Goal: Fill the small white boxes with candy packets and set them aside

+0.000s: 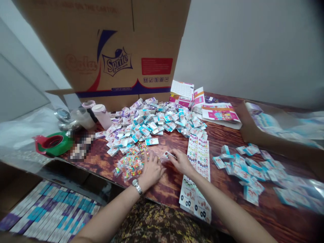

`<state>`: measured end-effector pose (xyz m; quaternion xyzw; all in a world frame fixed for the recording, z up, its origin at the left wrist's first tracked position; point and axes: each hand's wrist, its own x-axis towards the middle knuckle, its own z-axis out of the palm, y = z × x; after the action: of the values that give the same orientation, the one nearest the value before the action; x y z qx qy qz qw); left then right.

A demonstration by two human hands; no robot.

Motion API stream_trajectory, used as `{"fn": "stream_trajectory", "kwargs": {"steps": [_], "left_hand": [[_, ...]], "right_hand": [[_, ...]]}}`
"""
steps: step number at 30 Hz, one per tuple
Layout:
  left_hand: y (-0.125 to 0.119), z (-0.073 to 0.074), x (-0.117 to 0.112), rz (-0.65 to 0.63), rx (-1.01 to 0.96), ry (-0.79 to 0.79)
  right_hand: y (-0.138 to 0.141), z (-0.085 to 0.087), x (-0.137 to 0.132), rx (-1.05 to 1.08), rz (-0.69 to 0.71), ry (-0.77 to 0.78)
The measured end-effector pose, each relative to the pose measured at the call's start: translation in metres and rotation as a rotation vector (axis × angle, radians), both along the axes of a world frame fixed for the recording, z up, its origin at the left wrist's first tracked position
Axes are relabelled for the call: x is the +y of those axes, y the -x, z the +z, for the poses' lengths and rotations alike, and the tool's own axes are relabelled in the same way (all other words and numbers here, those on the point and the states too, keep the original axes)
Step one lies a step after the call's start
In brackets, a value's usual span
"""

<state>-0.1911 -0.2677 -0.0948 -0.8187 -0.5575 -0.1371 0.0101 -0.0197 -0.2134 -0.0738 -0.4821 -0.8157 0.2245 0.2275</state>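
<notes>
My left hand [152, 170], with a silver watch on its wrist, rests at the right edge of a heap of small clear sachets of colourful candy [131, 163]. Its fingers are stretched and touch the heap; whether a sachet lies under them is hidden. Just to the right, my right hand [181, 162] pinches a small white printed slip [167, 155] with dark round marks. Something clear and shiny lies between the hands, too blurred to make out. Beside my right forearm are printed sticker sheets [198, 158].
Behind the sachets spreads a big pile of small white, blue and purple boxes [152, 121]. More boxes [243, 165] lie right, near an open carton [253, 131]. A large cardboard box [113, 50] stands at the back. Tape rolls [54, 143] and a cup [101, 114] are left.
</notes>
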Motion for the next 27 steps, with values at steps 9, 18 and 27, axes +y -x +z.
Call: {"fn": "stream_trajectory", "kwargs": {"steps": [9, 18, 27], "left_hand": [[0.008, -0.016, -0.016, -0.001, 0.004, -0.014], [0.009, -0.02, -0.014, -0.019, -0.011, 0.049], [0.023, -0.004, -0.017, -0.067, -0.169, 0.137]], "right_hand": [[0.026, -0.032, 0.0, -0.427, 0.172, -0.299], [0.03, -0.045, -0.002, -0.564, 0.351, -0.356], [0.041, -0.044, -0.003, -0.628, 0.308, -0.281]]}}
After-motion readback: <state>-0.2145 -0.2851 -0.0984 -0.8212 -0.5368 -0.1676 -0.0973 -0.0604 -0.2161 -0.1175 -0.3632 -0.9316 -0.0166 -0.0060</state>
